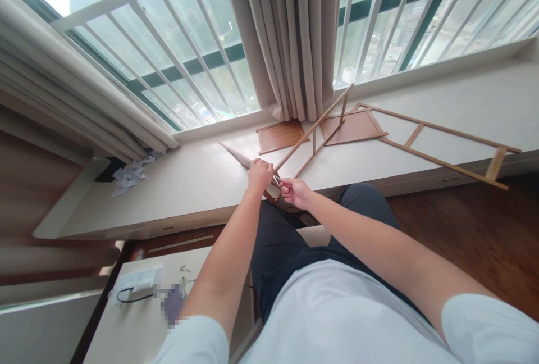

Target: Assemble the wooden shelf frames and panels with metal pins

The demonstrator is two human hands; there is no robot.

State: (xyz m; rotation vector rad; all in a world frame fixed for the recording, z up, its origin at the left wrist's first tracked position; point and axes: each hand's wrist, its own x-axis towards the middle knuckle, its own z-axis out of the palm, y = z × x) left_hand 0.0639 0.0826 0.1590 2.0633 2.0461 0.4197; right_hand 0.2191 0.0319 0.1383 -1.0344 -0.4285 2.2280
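Note:
My left hand [260, 176] is closed around a wooden panel [236, 154], seen nearly edge-on, where it meets a long wooden frame [309, 135]. That frame has two rails with short crosspieces and slants away to the upper right over the sill. Close beside it, my right hand [295, 192] pinches a thin, shiny metal tool at the joint; its exact kind is too small to make out. The lower corner of the frame is near my knees, partly hidden by my hands.
On the white window sill [202, 176] lie a small wooden panel [281, 136], another panel [352, 126] and a ladder-like wooden frame [415, 135] overhanging the front edge. Crumpled paper [129, 176] lies at left. A white side table [126, 330] holds a power strip [138, 281].

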